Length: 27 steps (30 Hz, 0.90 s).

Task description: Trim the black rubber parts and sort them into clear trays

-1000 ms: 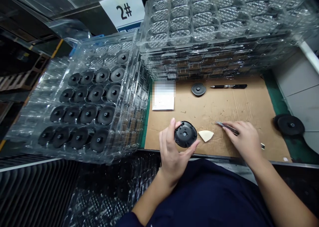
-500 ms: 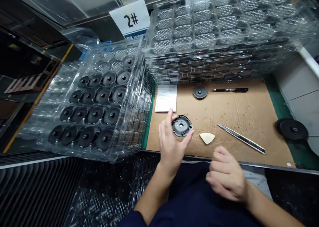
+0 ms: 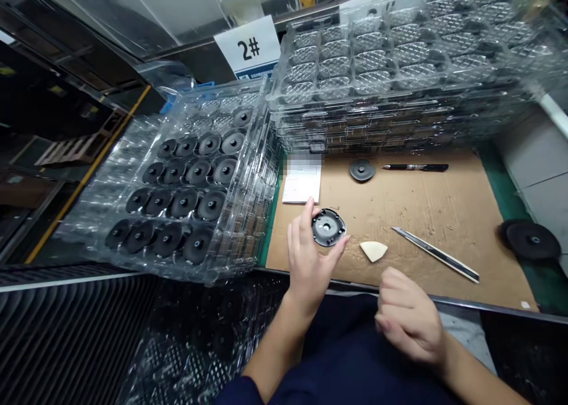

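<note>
A round black disc (image 3: 328,227) is held at its edges between the thumb and fingers of my left hand (image 3: 313,254), with its studded side facing up. Lower right, my right hand (image 3: 410,316) is curled closed; whether anything is inside the fingers is hidden. A cream wedge-shaped piece (image 3: 373,251) lies on the cardboard (image 3: 426,203) between the two hands. To its right is a slim cutter knife (image 3: 437,254). Another black disc (image 3: 362,170) rests farther back, beside a black pen (image 3: 416,167).
A clear tray (image 3: 213,221) at left holds several black discs. Stacked clear trays (image 3: 373,91) stand along the back. A white paper (image 3: 302,183) lies near the left edge of the cardboard, and more black discs (image 3: 532,240) sit at the far right.
The camera view has shifted slightly, so the scene appears a little farther right. My left hand keeps its hold on the disc; my right hand remains curled.
</note>
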{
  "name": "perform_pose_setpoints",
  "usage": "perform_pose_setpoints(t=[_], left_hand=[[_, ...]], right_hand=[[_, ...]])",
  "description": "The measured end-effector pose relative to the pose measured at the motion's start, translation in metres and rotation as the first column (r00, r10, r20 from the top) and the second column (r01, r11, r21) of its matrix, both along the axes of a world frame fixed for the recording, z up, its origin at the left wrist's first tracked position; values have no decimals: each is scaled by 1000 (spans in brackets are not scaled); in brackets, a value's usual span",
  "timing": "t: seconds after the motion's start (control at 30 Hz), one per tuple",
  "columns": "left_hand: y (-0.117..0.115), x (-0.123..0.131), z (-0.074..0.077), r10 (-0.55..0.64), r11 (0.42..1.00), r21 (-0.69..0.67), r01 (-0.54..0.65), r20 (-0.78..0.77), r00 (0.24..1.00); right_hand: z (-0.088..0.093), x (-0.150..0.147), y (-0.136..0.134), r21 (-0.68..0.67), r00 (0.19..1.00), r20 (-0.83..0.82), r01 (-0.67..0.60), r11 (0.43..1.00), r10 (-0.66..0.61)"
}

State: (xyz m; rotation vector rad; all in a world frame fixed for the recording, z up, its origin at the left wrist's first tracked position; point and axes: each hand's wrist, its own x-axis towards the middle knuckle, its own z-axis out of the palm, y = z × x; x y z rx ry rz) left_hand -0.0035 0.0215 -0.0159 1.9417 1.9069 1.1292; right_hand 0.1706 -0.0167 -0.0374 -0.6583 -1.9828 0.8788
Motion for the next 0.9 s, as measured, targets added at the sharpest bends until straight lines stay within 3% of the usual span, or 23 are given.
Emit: perform_pose_setpoints(t=[0.13,0.37,0.63,0.77,0.9], left_hand=[[-1,5,-2,-30,1000,0,30,-5,1000],[-2,12,-4,-47,999,8,47,-32,998],[-6,17,-9,-98,995,-24,97,-29,995],[-4,16,-8,-95,995,-42,95,-3,995],[-4,14,-8,-92,994,-60,95,51,994]], right_hand=[[7,-10,0,-135,997,45,63,989,-57],[18,-37,7,-221,984,-8,173,960,-179],[20,-22,11,-432,994,47,108,895,-98],[9,2,5,-543,981,177,166,823,-81],[-17,24,-4,-530,956,279,236,814,-96]])
